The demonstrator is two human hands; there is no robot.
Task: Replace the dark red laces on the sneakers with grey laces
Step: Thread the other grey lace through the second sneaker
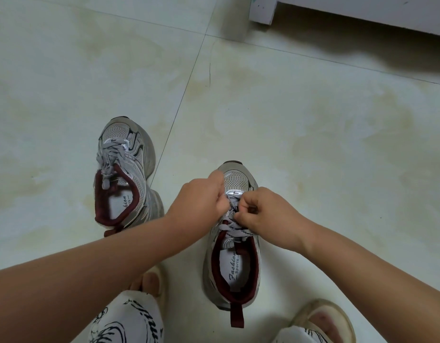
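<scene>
Floor (313, 144) carries both sneakers, toes pointing away from you. Left sneaker (125, 167) sits well apart from hands, grey lace already threaded and knotted. Right sneaker (232, 233) directly under your hands, long axis running straight out from you. Grey lace (235, 228) crosses its upper eyelets, just nearer you than both hands. Left hand (201, 196) pinching lace strand at mid-eyelets from shoe's left edge; right hand (263, 209) curled, pinching strand from right edge. Both equally near. My read: next pull goes sideways, across shoe axis.
</scene>
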